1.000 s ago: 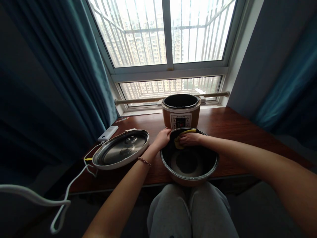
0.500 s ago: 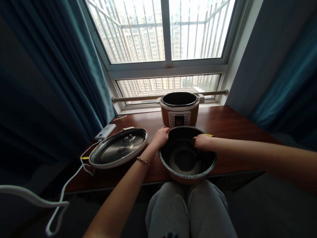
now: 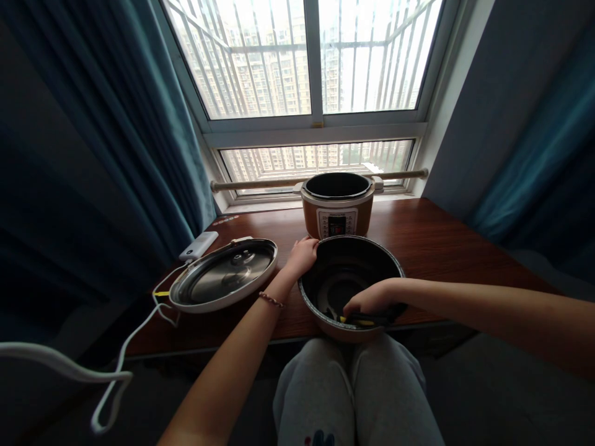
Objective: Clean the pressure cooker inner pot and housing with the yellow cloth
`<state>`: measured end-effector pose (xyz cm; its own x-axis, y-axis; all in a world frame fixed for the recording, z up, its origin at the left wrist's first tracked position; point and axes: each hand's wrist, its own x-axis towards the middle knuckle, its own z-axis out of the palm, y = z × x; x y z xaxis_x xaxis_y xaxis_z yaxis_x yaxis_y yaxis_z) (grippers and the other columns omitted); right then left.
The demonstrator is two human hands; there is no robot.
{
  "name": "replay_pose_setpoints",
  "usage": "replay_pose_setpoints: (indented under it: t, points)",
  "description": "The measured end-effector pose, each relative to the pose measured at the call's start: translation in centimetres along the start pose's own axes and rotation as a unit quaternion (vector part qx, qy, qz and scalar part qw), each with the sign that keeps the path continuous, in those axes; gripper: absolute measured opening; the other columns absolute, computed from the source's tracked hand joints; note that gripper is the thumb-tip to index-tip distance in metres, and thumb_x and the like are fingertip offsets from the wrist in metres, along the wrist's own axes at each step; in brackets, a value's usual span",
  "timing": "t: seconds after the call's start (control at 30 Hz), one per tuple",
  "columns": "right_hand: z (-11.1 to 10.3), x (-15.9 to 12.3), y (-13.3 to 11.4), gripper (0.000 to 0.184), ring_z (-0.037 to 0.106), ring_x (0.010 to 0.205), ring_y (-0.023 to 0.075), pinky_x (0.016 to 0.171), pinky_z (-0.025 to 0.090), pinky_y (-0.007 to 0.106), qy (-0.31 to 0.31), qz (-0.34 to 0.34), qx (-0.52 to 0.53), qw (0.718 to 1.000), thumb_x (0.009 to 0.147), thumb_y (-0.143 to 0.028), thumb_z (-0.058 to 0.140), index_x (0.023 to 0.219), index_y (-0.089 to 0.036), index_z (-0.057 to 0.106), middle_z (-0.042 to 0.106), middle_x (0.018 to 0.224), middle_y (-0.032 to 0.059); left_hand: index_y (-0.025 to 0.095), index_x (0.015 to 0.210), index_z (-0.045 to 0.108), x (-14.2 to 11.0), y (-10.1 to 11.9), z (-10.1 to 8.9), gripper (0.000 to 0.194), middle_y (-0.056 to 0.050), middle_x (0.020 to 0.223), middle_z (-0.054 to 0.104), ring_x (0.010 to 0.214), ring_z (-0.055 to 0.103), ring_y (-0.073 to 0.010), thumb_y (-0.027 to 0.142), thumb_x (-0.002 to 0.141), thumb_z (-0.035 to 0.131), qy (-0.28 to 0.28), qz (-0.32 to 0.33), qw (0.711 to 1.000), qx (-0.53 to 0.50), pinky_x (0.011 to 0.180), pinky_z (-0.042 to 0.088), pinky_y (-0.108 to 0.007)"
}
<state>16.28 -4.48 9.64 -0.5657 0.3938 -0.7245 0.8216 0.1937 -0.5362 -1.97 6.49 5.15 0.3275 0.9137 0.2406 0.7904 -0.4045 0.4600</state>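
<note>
A dark inner pot (image 3: pixel 339 275) leans against the front edge of the wooden table (image 3: pixel 432 248), resting on my lap. My left hand (image 3: pixel 303 254) grips its far left rim, fingers curled over the edge. My right hand (image 3: pixel 372 300) is inside the pot at the near wall, fingers pressed on a yellow cloth (image 3: pixel 360 321) of which only a thin strip shows. Behind the pot stands the brown cooker body (image 3: pixel 337 210), open at the top, its control panel facing me.
The cooker lid (image 3: pixel 224 275) lies inside up to the left. A white power bank (image 3: pixel 199 246) lies beyond it, its white cable (image 3: pixel 125 353) hanging off the table's left edge. Teal curtains flank the barred window; my grey-trousered knees are below.
My right hand slid with the yellow cloth from the pot's far wall, round its right side, to the near wall. My left hand kept its hold on the rim.
</note>
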Motion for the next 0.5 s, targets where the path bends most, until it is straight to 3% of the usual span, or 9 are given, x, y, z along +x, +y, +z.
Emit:
replay_pose_setpoints:
  t: [0.07,0.23,0.37,0.5]
  points:
    - [0.2,-0.1,-0.3,0.042,0.056,0.068,0.0113,0.062,0.040,0.020,0.005,0.007,0.034,0.999,0.072,-0.005,0.046,0.108,-0.019,0.062,0.064,0.083,-0.0019,0.020,0.090,0.067,0.0,0.0,0.0,0.027,-0.009,0.104,0.064,0.108,0.052,-0.0236,0.022,0.086,0.040,-0.001,-0.001,1.000,0.002,0.098,0.034,-0.039]
    - [0.1,0.1,0.2,0.035,0.058,0.064,0.0124,0.062,0.041,0.022,0.013,0.106,0.102,0.989,0.080,-0.010,0.042,0.103,-0.022,0.066,0.064,0.072,-0.0029,0.021,0.091,0.067,0.0,0.0,0.0,0.028,-0.008,0.104,0.064,0.109,0.052,-0.0233,0.023,0.087,0.039,-0.003,0.002,1.000,0.001,0.098,0.034,-0.037]
    - [-0.4,0.3,0.8,0.030,0.057,0.060,0.0120,0.059,0.042,0.021,-0.015,0.110,0.069,0.991,0.078,-0.009,0.046,0.092,-0.020,0.069,0.064,0.067,-0.0033,0.020,0.089,0.067,-0.1,0.1,-0.2,0.029,-0.009,0.100,0.064,0.106,0.053,-0.0238,0.022,0.087,0.038,-0.006,0.006,1.000,0.000,0.097,0.034,-0.039]
    - [-0.6,0.5,1.6,0.033,0.057,0.058,0.0116,0.058,0.043,0.021,0.003,0.123,-0.025,0.992,0.073,-0.004,0.047,0.092,-0.020,0.069,0.065,0.069,-0.0031,0.020,0.088,0.067,-0.1,0.3,-0.3,0.028,-0.009,0.098,0.064,0.103,0.054,-0.0237,0.022,0.087,0.039,-0.008,0.006,1.000,-0.002,0.097,0.034,-0.040]
